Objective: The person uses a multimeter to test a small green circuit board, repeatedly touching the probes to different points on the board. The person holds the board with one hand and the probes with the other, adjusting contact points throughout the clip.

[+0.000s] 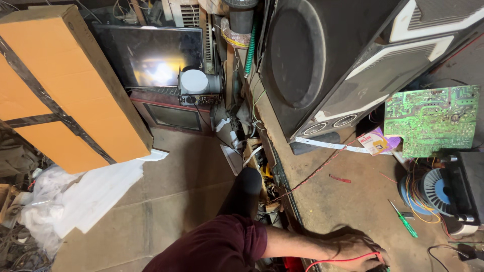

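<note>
A: We are reaching our hand (360, 252) out over the workbench (348, 201), and it is curling closed around a red wire (338, 260) that is running under the palm; which hand it is we cannot tell, and no other hand is showing

B: Beyond the knuckles a green screwdriver (403, 219) is lying untouched. Farther off, the green circuit board (431, 121) is leaning by the big black speaker (343, 65), so we are judging the wiring work as barely begun
</note>
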